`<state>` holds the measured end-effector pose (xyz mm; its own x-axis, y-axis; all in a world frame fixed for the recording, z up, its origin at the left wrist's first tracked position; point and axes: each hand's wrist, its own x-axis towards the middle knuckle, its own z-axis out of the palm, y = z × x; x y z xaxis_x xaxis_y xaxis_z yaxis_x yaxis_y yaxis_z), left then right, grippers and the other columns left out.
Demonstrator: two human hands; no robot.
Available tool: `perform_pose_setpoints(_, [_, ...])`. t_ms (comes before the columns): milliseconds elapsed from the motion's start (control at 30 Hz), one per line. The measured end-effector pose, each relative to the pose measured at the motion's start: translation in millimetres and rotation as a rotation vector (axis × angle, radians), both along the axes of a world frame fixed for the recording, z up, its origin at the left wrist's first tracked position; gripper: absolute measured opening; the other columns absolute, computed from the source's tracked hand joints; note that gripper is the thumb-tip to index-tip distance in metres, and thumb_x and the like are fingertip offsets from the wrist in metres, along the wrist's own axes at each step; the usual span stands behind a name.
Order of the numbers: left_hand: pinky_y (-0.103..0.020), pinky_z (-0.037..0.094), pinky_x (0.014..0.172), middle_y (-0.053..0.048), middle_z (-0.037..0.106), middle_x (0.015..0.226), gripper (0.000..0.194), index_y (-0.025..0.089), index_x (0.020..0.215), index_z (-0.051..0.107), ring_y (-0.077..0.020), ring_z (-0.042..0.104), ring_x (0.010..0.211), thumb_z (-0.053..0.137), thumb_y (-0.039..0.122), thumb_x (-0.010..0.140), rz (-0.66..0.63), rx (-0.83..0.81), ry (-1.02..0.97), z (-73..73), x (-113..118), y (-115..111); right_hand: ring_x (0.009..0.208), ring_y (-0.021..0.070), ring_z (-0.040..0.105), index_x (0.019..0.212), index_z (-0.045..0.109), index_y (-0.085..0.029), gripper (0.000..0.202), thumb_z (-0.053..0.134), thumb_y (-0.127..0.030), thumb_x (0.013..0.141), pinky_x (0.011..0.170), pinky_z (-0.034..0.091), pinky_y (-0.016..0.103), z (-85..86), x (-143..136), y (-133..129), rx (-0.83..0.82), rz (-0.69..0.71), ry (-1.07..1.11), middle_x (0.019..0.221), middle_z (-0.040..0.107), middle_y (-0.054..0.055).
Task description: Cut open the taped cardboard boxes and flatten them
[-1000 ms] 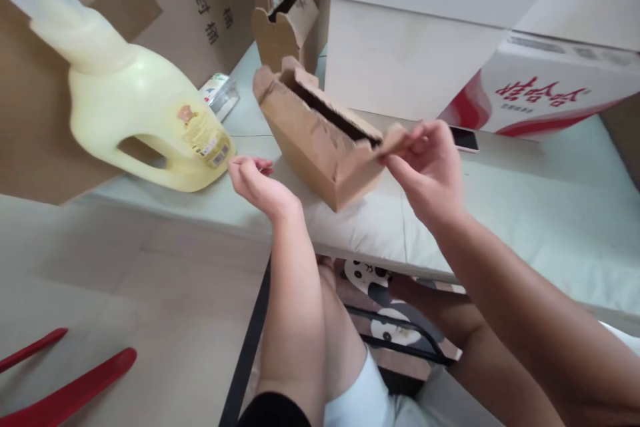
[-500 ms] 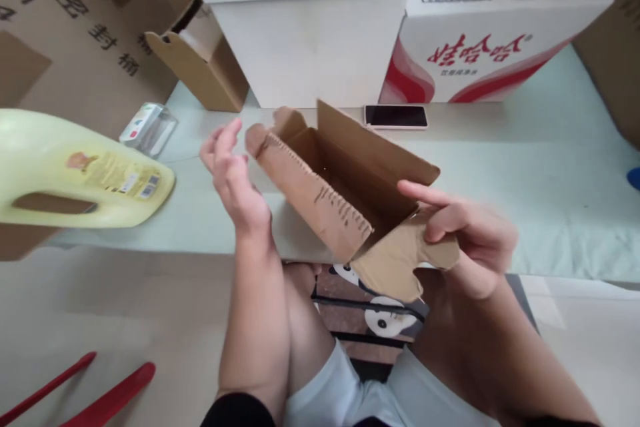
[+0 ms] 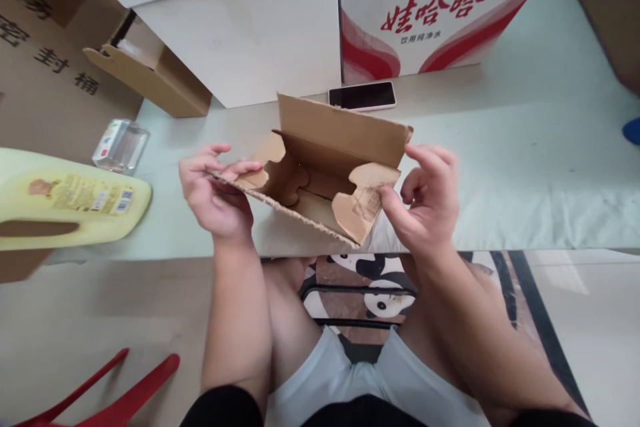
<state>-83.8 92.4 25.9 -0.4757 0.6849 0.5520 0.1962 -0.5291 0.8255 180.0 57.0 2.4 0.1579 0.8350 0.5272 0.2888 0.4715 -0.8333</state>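
An open cardboard box (image 3: 320, 193) with a torn-looking front edge is tilted over the table's front edge, its inside facing up. My left hand (image 3: 215, 190) holds its left end, fingers over the small left flap (image 3: 270, 150), which is folded inward. At the other end my right hand (image 3: 425, 193) has its thumb against the notched right flap (image 3: 365, 200). Its index finger touches the corner of the raised back flap (image 3: 345, 123), and the other fingers are curled. Nothing shows inside the box except folded cardboard at its bottom.
Behind the box lies a phone (image 3: 363, 95), before white cartons (image 3: 415, 33). Left are a yellow jug (image 3: 115, 200), a clear plastic container (image 3: 123, 145) and a narrow cardboard box (image 3: 165, 80). A blue object (image 3: 632, 131) is at the right edge. Red strips (image 3: 135, 390) appear at lower left.
The right flap, folded outward before, now leans inward over the opening, and the left flap is bent in too. My left hand has come onto the box's left end; my right hand has moved up.
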Motion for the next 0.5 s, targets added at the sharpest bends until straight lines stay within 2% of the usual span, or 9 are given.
perform_pose_setpoints(67, [-0.04,0.058,0.071,-0.004,0.06,0.094,0.025,0.026,0.091,0.052,-0.0194,0.066,0.073,0.053,0.05,0.083,-0.013,-0.04,0.024,-5.4,2.5,-1.6,0.081,0.0161,0.062,0.138,0.053,-0.036,0.059,0.075,-0.035,0.082,0.085,0.058,0.041,-5.7,-1.5,4.8,-0.004,-0.076,0.006,0.143,0.054,0.007])
perform_pose_setpoints(133, [-0.04,0.06,0.075,-0.003,0.065,0.094,0.028,0.028,0.103,0.054,-0.0184,0.067,0.07,0.058,0.047,0.082,-0.014,-0.039,0.06,-12.7,2.2,-2.5,0.107,0.024,0.064,0.139,0.05,-0.036,0.054,0.068,-0.042,0.088,0.098,0.055,0.045,-8.8,-4.3,8.1,-0.049,0.004,0.041,0.142,0.055,0.008])
perform_pose_setpoints(233, [-0.044,0.056,0.102,-0.007,0.068,0.117,0.042,0.029,0.12,0.058,-0.0228,0.071,0.101,0.068,0.046,0.083,-0.024,-0.02,0.187,-25.1,-4.2,-3.6,0.127,0.0274,0.06,0.126,0.06,-0.031,0.031,0.049,-0.043,0.1,0.112,0.048,0.05,-10.9,-9.3,8.5,-0.125,0.224,0.095,0.131,0.065,0.006])
perform_pose_setpoints(333, [-0.048,0.042,0.12,-0.009,0.059,0.14,0.045,0.027,0.125,0.066,-0.0282,0.058,0.133,0.068,0.049,0.087,-0.031,-0.019,0.361,-34.6,-15.0,-5.4,0.131,0.0298,0.058,0.108,0.067,-0.028,0.031,0.044,-0.047,0.1,0.116,0.045,0.053,-10.4,-12.2,3.9,-0.117,0.319,0.158,0.129,0.067,0.006])
perform_pose_setpoints(500, [-0.052,0.041,0.12,-0.009,0.058,0.14,0.036,0.022,0.104,0.08,-0.0307,0.057,0.133,0.059,0.05,0.095,-0.085,-0.014,0.431,-36.4,-25.3,-3.6,0.12,0.0273,0.064,0.089,0.069,-0.026,0.03,0.052,-0.047,0.099,0.109,0.049,0.049,0.8,-13.6,-3.7,-0.128,0.392,0.133,0.119,0.069,0.006])
